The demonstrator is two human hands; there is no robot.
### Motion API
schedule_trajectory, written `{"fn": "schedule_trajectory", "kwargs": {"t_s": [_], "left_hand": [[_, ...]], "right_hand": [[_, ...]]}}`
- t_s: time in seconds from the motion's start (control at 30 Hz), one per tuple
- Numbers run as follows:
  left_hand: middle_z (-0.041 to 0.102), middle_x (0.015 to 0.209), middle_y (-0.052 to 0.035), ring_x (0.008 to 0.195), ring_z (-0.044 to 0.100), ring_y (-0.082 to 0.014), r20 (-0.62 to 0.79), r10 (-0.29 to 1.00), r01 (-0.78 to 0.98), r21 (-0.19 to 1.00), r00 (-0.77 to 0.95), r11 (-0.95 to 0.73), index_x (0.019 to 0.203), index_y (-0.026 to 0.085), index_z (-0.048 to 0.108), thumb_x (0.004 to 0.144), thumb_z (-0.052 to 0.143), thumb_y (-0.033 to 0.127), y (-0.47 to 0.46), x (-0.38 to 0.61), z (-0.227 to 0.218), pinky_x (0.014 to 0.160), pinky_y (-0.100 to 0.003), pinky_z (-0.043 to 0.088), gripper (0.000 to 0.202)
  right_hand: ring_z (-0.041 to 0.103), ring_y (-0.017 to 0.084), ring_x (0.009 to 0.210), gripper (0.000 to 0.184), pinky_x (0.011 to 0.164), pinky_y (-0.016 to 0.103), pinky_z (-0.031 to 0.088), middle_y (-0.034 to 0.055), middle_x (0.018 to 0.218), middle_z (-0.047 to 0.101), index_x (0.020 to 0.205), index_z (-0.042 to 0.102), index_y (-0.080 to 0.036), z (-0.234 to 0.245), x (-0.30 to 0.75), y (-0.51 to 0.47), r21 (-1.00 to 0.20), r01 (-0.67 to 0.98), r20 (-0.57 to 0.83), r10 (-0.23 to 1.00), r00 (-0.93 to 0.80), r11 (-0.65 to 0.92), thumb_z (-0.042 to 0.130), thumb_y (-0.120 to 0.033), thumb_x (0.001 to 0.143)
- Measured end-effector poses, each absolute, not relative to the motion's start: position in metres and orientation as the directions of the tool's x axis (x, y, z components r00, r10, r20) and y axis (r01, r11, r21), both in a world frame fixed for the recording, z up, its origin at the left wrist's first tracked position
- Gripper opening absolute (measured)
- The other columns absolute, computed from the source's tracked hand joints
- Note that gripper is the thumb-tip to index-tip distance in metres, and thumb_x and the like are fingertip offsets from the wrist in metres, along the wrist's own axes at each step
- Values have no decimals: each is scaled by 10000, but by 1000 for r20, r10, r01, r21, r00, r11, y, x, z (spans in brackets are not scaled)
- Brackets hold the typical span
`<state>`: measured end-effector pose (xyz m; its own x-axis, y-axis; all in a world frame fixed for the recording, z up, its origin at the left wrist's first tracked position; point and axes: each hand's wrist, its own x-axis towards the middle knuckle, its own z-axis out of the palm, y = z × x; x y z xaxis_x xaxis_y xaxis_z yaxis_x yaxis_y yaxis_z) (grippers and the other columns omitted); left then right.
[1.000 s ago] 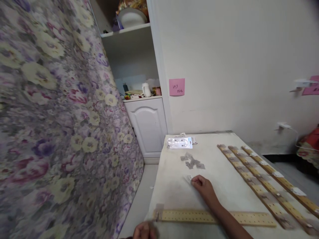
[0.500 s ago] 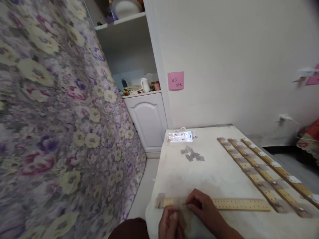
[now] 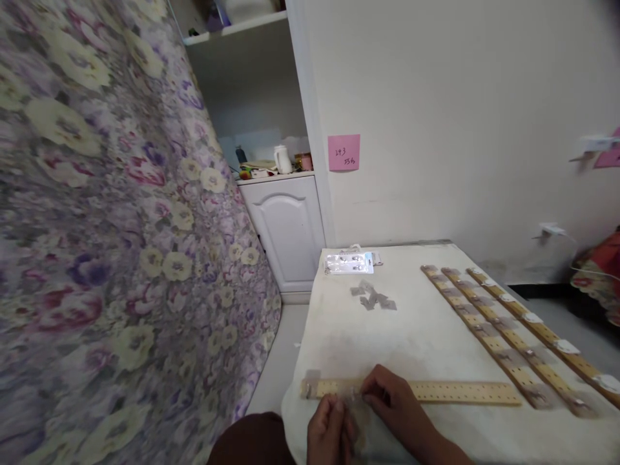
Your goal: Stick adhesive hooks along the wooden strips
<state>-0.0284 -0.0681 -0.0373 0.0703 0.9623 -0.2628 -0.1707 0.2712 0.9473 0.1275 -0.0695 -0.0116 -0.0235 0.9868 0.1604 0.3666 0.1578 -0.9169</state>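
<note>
A long pale wooden strip [image 3: 465, 392] with rows of small holes lies across the near part of the table. My left hand [image 3: 329, 429] is closed at its front edge, thumb and fingers pressed together; what they hold is hidden. My right hand [image 3: 390, 395] pinches something small and shiny over the strip, too blurred to name. A see-through film-like piece [image 3: 357, 420] shows between the two hands; I cannot tell which hand has it. At the strip's left end sits a clear square [image 3: 312, 374] with a small metal piece beside it.
Several loose greyish clear squares [image 3: 372, 297] lie mid-table. Behind them is a clear blister pack [image 3: 349, 263] with metal pieces. Several finished-looking wooden strips [image 3: 494, 342] with clear or white pieces lie at right. A floral curtain [image 3: 121, 258] hangs at left; the wall [image 3: 411, 161] stands behind.
The view has shifted slightly, so the table sits a little higher. Both hands stay at nearly the same place over the strip, with small finger movements only.
</note>
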Motion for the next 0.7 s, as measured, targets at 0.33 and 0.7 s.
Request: {"fn": "schedule_trajectory", "kwargs": {"t_s": [0.33,0.7], "left_hand": [[526,412,60,250,318,-43,-257,966,-146,954,40,260,628,199,467,669,560,622,-66,-32,-40,317,-189,126,434],[407,373,82,302,287,-62,-166,986,-4,986,12,166,586,221,427,688,519,648,-62,-37,-56,345,-210,167,448]], "right_hand": [[510,119,608,66,575,220,382,-36,636,560,724,552,-203,-22,121,-71,-924,362,124,992,-21,123,533,-150,690],[495,116,599,74,554,211,368,-34,638,559,752,576,-195,-12,119,-74,-925,357,130,991,-18,128,603,-252,714]]}}
